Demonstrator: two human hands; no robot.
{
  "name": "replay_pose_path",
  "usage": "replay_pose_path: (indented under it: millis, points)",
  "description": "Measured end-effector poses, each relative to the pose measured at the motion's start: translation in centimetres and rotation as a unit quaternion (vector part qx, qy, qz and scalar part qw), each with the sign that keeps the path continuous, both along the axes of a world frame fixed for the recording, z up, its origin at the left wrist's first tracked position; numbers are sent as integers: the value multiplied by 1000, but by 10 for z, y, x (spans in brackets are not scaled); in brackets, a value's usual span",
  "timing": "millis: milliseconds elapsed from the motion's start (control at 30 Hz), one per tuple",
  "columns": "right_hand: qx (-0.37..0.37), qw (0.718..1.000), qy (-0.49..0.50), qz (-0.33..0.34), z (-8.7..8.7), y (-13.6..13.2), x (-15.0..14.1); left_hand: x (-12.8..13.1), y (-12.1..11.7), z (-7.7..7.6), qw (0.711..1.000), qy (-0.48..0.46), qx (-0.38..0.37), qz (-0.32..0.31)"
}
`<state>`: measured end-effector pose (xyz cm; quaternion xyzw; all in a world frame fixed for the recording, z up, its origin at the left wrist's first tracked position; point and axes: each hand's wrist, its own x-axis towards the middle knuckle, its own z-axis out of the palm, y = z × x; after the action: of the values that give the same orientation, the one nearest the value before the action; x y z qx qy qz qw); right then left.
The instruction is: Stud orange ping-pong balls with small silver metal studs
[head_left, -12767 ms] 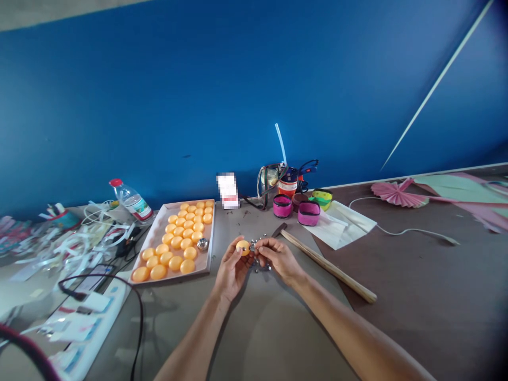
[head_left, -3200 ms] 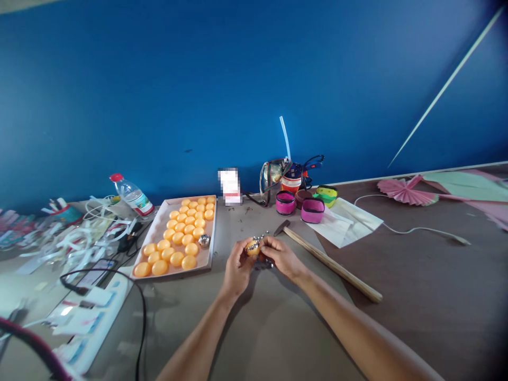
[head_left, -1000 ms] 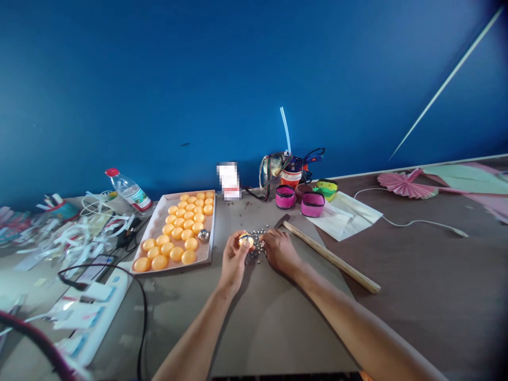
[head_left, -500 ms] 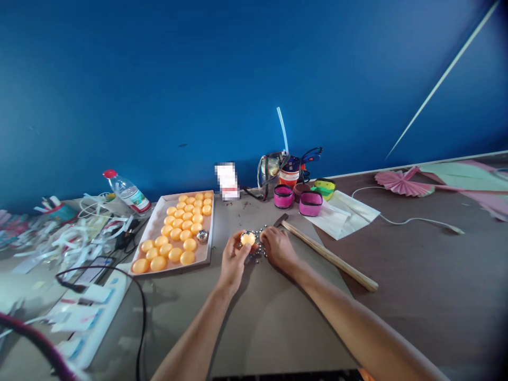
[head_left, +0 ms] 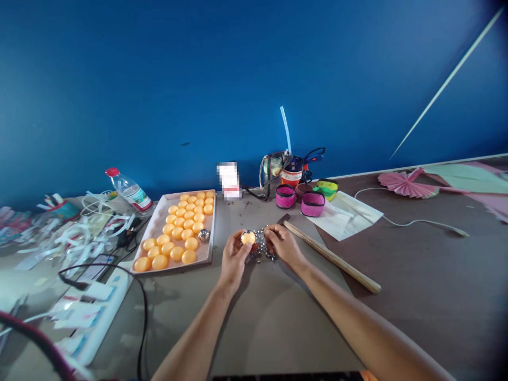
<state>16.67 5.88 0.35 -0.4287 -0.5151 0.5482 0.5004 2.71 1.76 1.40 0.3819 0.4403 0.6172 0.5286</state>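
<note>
Head view: left hand (head_left: 234,259) clamped on an orange ball (head_left: 248,238), thumb on near side, ball up at the fingertips. Right hand (head_left: 284,248) well clear of the ball, fingers curled at right edge of shiny beads (head_left: 262,246); cannot tell if they pinch one. Beads lie between hands. Hammer (head_left: 332,257) beyond, to the right.

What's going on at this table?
A person is handling small items with bare hands. The left hand holds an orange ball, while the right hand is at a scatter of shiny bits; whether its fingers grip one is too small to tell. To the left, a shallow tray holds more orange balls and one silvery ball. A hammer lies to the right of the bits.
</note>
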Motion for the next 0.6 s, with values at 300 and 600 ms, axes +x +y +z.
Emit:
replay_pose_path:
  millis: [300, 600]
  points:
    - [-81, 978, 165, 97, 11, -10, -2, -2, -1, 0, 998, 57, 8, -1]
    - [-44, 987, 120, 93, 14, -11, -2, 1, -1, 0, 994, 107, 29, -10]
